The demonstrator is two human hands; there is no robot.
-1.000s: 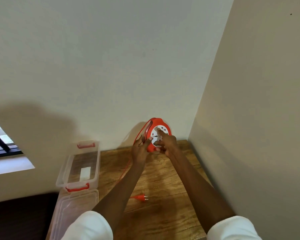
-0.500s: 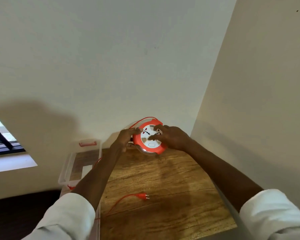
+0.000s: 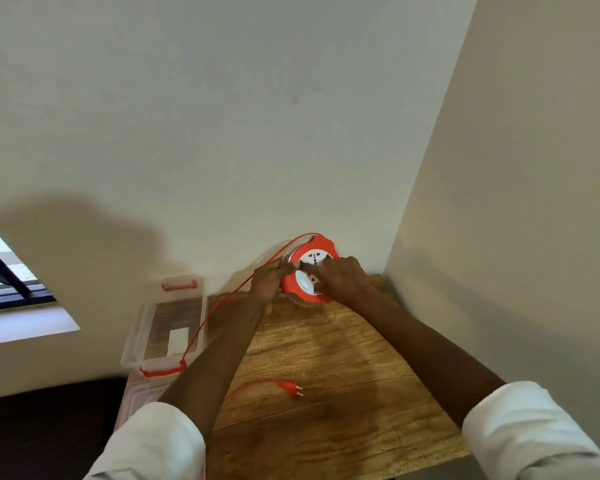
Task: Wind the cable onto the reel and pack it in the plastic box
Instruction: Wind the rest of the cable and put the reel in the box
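Left hand (image 3: 269, 280) gripping reel (image 3: 309, 268) edge, right hand (image 3: 341, 280) fingers pressed on its face; cable (image 3: 222, 303) trailing left.

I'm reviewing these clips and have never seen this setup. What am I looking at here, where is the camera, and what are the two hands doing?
There is no machine: a person wears a wide-angle camera on the head, looking down at their own arms. The left hand and right hand both grip an orange and white cable reel held above the wooden table in a room corner. Its orange cable trails down across the open clear plastic box at the table's left edge. The plug lies loose on the table, so winding is unfinished.
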